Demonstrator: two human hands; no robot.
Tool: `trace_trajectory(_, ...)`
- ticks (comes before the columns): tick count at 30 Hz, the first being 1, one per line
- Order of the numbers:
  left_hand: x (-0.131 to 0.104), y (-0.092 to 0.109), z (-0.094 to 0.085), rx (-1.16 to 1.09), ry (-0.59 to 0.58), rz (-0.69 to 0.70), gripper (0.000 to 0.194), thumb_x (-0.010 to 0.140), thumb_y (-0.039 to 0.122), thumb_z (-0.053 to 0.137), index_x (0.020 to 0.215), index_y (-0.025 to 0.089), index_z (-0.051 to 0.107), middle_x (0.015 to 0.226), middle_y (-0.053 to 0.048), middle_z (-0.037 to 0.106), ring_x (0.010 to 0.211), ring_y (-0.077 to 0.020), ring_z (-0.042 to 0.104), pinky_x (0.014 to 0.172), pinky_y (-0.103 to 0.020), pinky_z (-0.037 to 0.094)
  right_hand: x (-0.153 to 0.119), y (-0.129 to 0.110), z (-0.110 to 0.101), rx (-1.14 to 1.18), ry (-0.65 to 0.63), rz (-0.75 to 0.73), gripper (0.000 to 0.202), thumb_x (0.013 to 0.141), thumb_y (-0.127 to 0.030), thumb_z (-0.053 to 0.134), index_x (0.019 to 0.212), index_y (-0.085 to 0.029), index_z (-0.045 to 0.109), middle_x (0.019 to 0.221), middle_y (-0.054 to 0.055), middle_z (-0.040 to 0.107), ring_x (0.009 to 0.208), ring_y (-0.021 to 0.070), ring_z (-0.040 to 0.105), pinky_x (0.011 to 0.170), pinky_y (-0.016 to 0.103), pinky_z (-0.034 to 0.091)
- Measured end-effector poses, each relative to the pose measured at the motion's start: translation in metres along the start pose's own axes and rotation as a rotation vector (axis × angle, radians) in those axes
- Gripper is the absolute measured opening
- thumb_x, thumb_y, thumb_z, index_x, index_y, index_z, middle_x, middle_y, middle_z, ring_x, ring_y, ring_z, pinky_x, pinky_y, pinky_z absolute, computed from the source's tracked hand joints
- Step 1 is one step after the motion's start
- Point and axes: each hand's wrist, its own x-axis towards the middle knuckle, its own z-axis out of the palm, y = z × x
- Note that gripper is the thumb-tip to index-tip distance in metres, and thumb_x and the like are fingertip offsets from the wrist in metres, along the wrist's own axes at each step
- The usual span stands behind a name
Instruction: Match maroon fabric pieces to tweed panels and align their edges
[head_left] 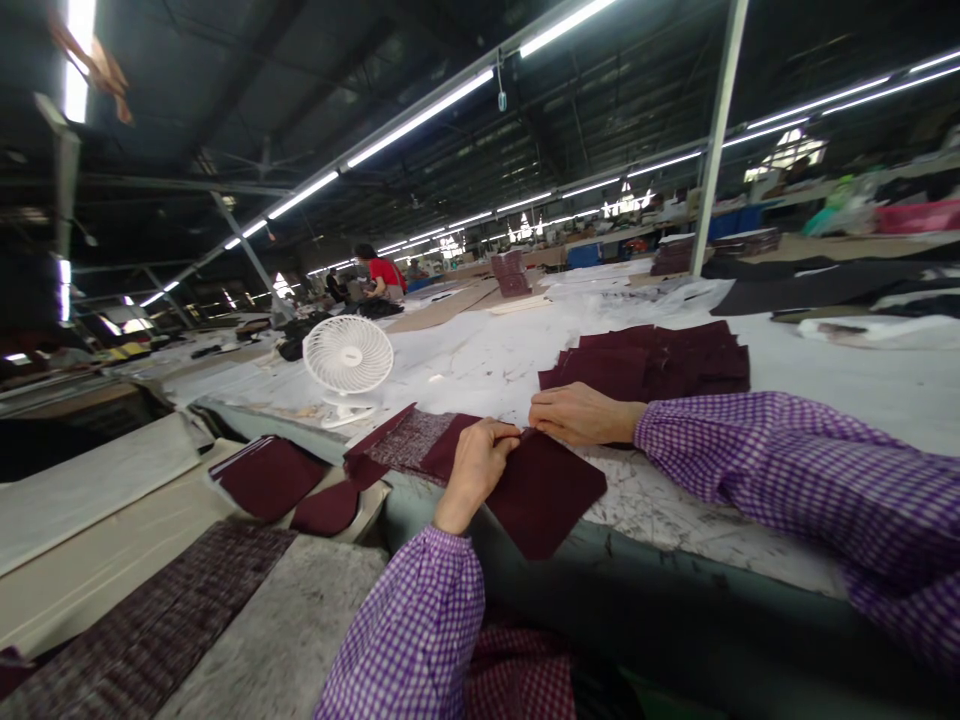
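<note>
Both hands meet over a maroon fabric piece [551,490] that hangs partly over the table's front edge. My left hand [480,465] pinches its upper edge between thumb and fingers. Close beside it, my right hand [581,412] pinches the same edge, fingertips pressed together. Left of my left hand lies more maroon cloth with a speckled grey-maroon piece [416,440] on it. Behind my right hand rests a spread stack of maroon cut pieces [652,360]. Purple checked sleeves cover both forearms.
A white fan [349,357] stands on the table's left edge. At lower left, a lower surface carries maroon pieces [274,478] and a speckled fabric strip [165,610]. A metal post [718,140] rises behind the table. A person in red [384,275] works farther back.
</note>
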Motion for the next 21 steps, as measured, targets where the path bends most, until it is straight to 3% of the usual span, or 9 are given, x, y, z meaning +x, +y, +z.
trace_trajectory(6,-0.005,-0.002,0.005,0.108,0.020,0.109,0.023,0.081,0.008,0.057,0.088,0.022,0.074,0.084,-0.001,0.067,0.080,-0.0136,0.060,0.075,-0.024,0.047,0.002,-0.002,0.001,-0.175,-0.018,-0.125,0.021,0.093,-0.017,0.039,0.086,-0.015,0.058,0.084,0.005,0.058,0.074,0.0140,0.050,0.060,0.026,0.034)
trace_trajectory(12,-0.009,0.004,0.004,0.352,-0.049,0.222,0.028,0.088,0.014,0.046,0.092,0.021,0.073,0.088,-0.004,0.063,0.088,-0.0158,0.056,0.078,-0.025,0.046,-0.001,0.003,0.002,-0.273,-0.036,-0.265,0.018,0.092,-0.014,0.043,0.092,-0.016,0.060,0.091,0.006,0.061,0.082,0.0174,0.051,0.068,0.030,0.039)
trace_trajectory(17,-0.011,0.009,0.003,0.438,-0.069,0.213,0.031,0.089,0.014,0.042,0.093,0.021,0.072,0.091,-0.005,0.061,0.090,-0.0166,0.055,0.077,-0.025,0.045,-0.003,0.007,-0.009,-0.110,-0.049,-0.065,0.025,0.087,-0.006,0.045,0.098,-0.016,0.064,0.096,0.007,0.064,0.090,0.0183,0.055,0.081,0.032,0.042)
trace_trajectory(21,-0.010,0.009,0.005,0.436,-0.064,0.197,0.030,0.089,0.014,0.042,0.095,0.022,0.071,0.092,-0.005,0.062,0.090,-0.0166,0.055,0.077,-0.024,0.045,0.001,-0.009,-0.014,0.149,-0.039,0.017,0.030,0.085,-0.005,0.042,0.107,-0.013,0.062,0.106,0.009,0.063,0.093,0.0158,0.059,0.084,0.027,0.044)
